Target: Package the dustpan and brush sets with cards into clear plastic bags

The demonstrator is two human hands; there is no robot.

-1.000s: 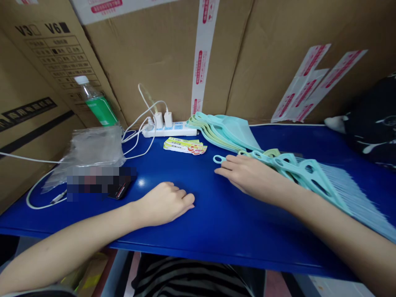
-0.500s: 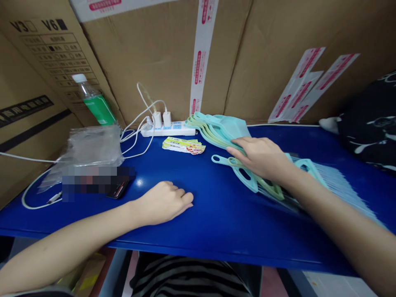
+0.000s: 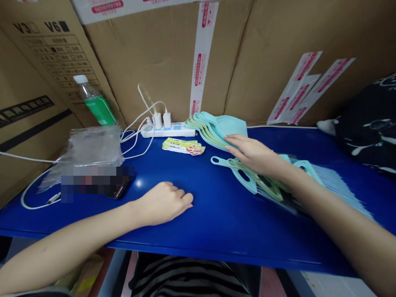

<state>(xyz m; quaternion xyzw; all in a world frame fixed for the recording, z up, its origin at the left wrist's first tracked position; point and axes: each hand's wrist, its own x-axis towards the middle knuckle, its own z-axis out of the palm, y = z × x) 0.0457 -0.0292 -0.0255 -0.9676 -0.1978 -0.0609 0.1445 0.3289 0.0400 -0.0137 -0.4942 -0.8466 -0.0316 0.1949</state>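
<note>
My left hand [image 3: 167, 202] rests on the blue tabletop [image 3: 204, 222] in a loose fist, with nothing visible in it. My right hand [image 3: 258, 156] reaches over from the right, fingers stretched out and lying at the near edge of several nested dustpans [image 3: 230, 124], turquoise and pale green. Just below that hand and forearm lie several small hand brushes [image 3: 251, 184] in the same two colours, handles pointing left and pale bristles to the right. The forearm hides part of the brushes.
Behind the dustpans stands a white power strip [image 3: 182, 132] with chargers and cables. Colourful paper strips [image 3: 183, 146] lie before it. At left are clear plastic bags [image 3: 94, 144], a green-labelled bottle [image 3: 99, 108] and a dark phone-like object [image 3: 117, 189]. Cardboard [image 3: 161, 62] walls the back; a black patterned bundle [image 3: 368, 123] is right.
My right hand has shifted slightly left and its fingers have straightened over the dustpans' edge. My left hand, the dustpans and the brushes look practically unmoved.
</note>
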